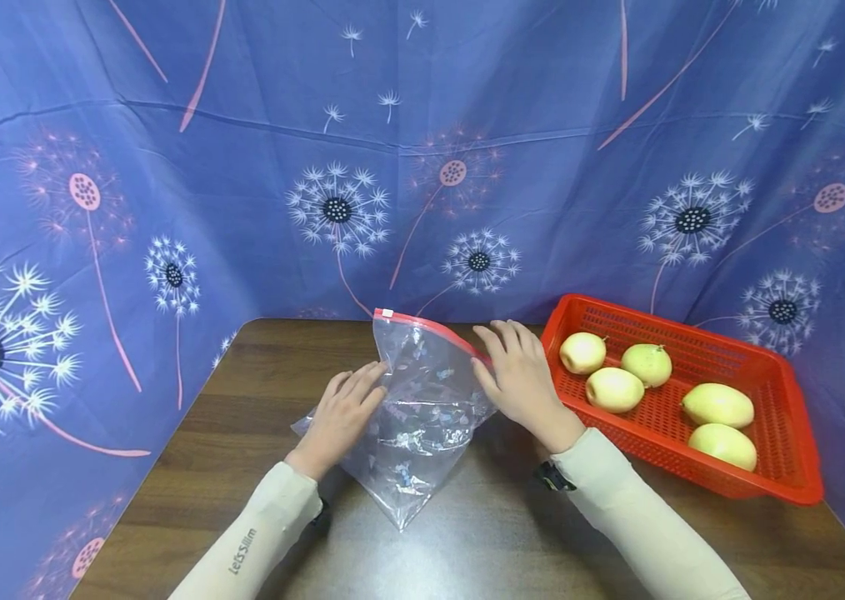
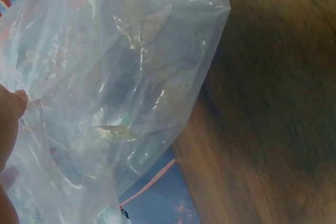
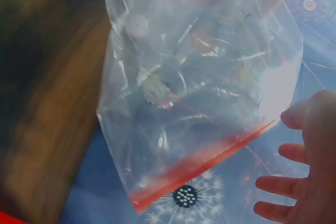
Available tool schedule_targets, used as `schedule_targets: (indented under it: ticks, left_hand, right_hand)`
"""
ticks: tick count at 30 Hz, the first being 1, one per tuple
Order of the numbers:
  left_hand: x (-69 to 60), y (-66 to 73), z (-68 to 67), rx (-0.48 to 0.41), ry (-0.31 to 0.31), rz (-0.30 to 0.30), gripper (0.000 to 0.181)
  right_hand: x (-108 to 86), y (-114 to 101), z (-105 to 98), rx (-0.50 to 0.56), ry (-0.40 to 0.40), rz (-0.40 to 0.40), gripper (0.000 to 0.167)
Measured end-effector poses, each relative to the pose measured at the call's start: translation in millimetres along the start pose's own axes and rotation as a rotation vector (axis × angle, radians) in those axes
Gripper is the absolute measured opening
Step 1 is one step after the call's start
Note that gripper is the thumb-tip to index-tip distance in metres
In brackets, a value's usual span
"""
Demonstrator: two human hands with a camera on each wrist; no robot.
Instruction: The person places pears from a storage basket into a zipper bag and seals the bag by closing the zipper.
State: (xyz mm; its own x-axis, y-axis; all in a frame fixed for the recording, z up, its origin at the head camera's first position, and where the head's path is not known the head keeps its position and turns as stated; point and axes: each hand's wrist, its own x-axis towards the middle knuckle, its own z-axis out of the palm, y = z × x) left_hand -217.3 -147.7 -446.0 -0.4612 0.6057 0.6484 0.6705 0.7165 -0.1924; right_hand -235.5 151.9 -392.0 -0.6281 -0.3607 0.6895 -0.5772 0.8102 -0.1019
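A clear zip bag with a red slider strip stands tilted above the wooden table, its film creased and shiny. Small printed marks show on it. My left hand pinches the bag's left side; in the left wrist view its thumb presses the film where folds gather. By the right end of the red strip is my right hand, fingers straight and spread. In the right wrist view its thumb is at the strip's end, while the other fingers stand off the bag.
At the right, a red plastic basket holds several pale yellow-green fruits. Blue cloth with dandelion prints hangs behind and beside the brown wooden table.
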Motion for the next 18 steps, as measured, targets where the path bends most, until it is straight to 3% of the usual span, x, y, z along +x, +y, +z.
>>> schedule_targets:
  ticks: [11,18]
  left_hand:
    - [-4.0,-4.9,-9.9,-0.038,0.014,0.154,0.031]
    - [-3.4,-8.8,-13.2,-0.044,0.013,0.154,0.041]
  right_hand:
    - [6.7,0.2,-16.4,0.024,-0.037,-0.104,0.026]
    - [6.4,-1.3,-23.1,0.156,-0.135,-0.173,0.016]
